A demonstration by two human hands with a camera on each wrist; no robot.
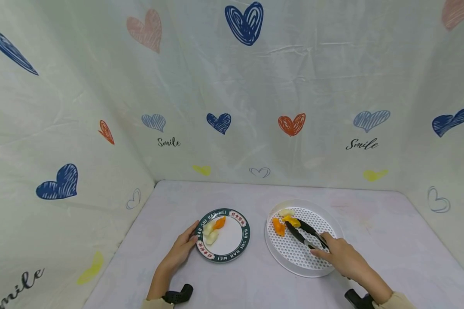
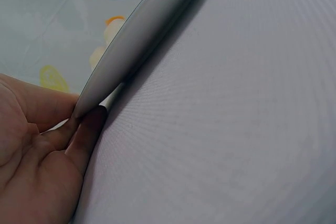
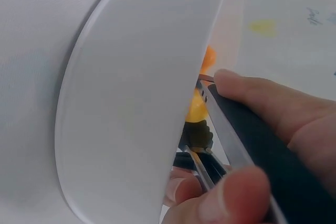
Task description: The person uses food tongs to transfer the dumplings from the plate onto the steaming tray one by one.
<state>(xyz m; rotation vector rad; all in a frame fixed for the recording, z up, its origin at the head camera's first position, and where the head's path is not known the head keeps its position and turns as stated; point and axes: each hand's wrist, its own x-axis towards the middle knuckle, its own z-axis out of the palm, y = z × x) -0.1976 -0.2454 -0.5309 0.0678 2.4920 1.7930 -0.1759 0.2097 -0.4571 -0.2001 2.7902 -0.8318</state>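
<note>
My left hand (image 1: 179,251) pinches the left rim of a round plate (image 1: 232,240) with a dark green lettered border. In the left wrist view, the plate's edge (image 2: 123,59) sits between thumb and fingers. On the plate lie pale pieces (image 1: 212,237) and one orange piece (image 1: 219,222). My right hand (image 1: 346,257) grips black-and-silver tongs (image 1: 295,233), which reach over a round white tray (image 1: 301,257) with a perforated base. The tong tips are right at a yellow piece (image 1: 292,221). Beside it on the tray are an orange piece (image 1: 279,227) and a pale piece (image 1: 286,212).
Plate and tray stand side by side on a table (image 1: 255,283) with a pale cloth. Behind and to the left hangs a curtain (image 1: 263,86) printed with hearts and words. Each wrist wears a black camera mount (image 1: 179,295).
</note>
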